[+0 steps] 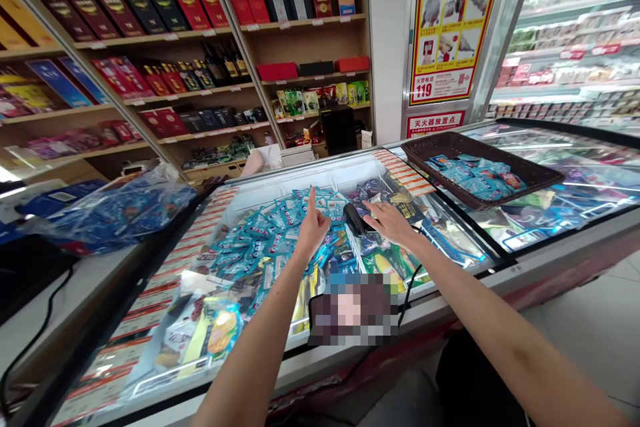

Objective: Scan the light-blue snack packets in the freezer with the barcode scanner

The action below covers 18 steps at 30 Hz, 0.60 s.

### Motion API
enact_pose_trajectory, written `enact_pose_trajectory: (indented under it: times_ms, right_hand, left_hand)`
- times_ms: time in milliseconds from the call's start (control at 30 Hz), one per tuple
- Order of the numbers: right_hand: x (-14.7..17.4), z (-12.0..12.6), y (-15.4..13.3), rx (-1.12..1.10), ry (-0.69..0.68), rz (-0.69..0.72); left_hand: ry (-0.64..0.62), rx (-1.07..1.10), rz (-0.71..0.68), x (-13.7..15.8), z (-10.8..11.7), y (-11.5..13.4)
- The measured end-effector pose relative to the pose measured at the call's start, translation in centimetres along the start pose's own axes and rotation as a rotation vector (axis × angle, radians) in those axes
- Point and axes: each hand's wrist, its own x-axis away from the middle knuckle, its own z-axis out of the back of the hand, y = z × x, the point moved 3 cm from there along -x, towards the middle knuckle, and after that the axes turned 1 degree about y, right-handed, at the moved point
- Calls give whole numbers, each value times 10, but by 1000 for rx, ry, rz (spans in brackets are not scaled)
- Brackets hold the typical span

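My right hand (393, 221) is around the handle of a black handheld barcode scanner (354, 219), its fingers partly stretched out. The grip under the palm is hidden. From the scanner a black cable (411, 283) curves down to the freezer's near edge. To its left, my left hand (314, 223) points with the index finger straight and the other fingers curled, holding nothing visible. Beneath both hands is a glass-topped chest freezer (300, 355). Many small teal packets (270, 220) are spread by my left hand; whether they lie on or under the glass I cannot tell.
A dark woven tray (543, 179) with teal packets stands on the freezer at right. A phone-like rectangle (353, 310), blurred out, lies at the near edge. At left is a clear plastic bag (120, 207) of blue packets. Shelves (300, 21) of boxes line the back.
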Motion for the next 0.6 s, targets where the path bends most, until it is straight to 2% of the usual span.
enact_pose_trajectory:
  times_ms: [133,300,467,600]
  right_hand:
    - [1,18,-13,-9,104,-33]
    - [1,48,-44,-108,109,-128]
    - [5,79,-84,-134,139,-87]
    - [11,93,-107,-141,183,-53]
  left_hand:
    - [-20,-20,-12,16,12,17]
    - [11,16,-70,34,26,48]
    - [57,32,-135,52,43,82]
    - [60,-20,-227,65,54,102]
